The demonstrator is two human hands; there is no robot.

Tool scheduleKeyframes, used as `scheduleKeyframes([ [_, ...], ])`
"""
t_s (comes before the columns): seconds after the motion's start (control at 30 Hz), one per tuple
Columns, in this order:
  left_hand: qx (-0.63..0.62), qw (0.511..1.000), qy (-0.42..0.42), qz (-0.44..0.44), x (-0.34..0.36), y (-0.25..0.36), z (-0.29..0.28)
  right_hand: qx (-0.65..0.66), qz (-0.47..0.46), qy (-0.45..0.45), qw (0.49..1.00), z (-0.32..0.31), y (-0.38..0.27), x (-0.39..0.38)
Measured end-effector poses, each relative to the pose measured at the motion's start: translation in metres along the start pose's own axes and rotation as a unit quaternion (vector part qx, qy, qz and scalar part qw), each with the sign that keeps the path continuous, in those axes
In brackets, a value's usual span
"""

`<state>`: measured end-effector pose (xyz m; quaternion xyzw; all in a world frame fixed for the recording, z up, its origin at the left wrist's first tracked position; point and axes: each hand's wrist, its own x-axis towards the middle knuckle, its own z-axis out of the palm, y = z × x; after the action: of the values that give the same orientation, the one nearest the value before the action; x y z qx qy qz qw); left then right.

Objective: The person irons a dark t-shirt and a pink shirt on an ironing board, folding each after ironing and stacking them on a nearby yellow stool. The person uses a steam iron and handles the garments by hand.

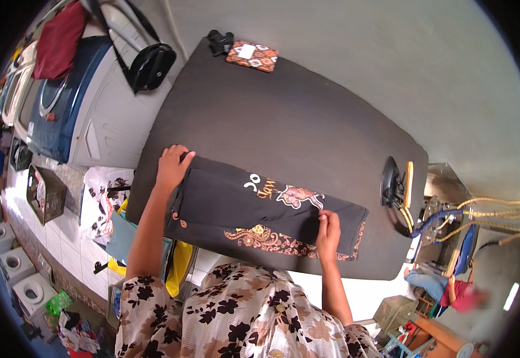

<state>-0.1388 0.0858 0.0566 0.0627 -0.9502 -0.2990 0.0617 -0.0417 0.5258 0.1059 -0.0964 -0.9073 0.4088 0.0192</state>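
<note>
Black garment (215,200) is laid lengthwise along the near side of a padded counter (272,119), apparently steadied toward both ends so the cloth lies flat. Its upper left corner is touched by the left hand (173,166), fingers loosely bent; the right hand (328,231) is half-curled over the printed side. Whether fabric is pinched cannot be told. An iron (389,182) is parked rightward, presumably for clearance.

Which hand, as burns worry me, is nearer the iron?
The right hand, beside the pink animal print on the dark garment; the left hand, at the garment's upper left corner, is farther from the iron.
</note>
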Motion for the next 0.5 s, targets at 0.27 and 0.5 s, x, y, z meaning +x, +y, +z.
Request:
scheduleKeyframes([
  [0.27, 0.169, 0.984, 0.014, 0.058, 0.006, -0.001, 0.007, -0.384, 0.041, 0.015, 0.922, -0.057, 0.106, -0.012],
  [0.5, 0.228, 0.973, 0.029, -0.014, -0.002, 0.019, 0.004, -0.146, 0.059, 0.037, 0.987, -0.102, 0.104, -0.003],
])
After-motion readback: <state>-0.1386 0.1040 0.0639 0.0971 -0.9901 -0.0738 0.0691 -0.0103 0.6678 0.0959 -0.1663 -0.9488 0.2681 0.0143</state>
